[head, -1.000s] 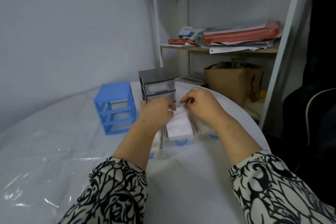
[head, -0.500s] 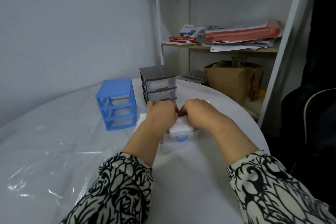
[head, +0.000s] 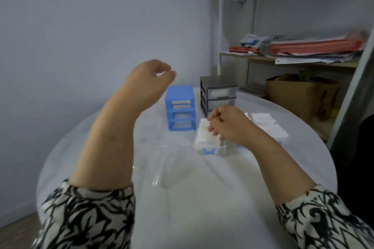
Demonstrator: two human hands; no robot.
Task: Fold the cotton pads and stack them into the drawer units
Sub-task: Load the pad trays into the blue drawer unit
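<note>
White cotton pads under right hand, fingers curled, grip unclear; left hand raised, slack, empty

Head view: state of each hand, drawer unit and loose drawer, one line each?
left hand: raised off the table, fingers loosely curled, holds nothing
right hand: low over the loose drawer; grip unclear
blue drawer unit: upright, slots open, drawers out
grey drawer unit: upright, upper drawers pushed in
loose drawer: on the table, white pads inside
</note>
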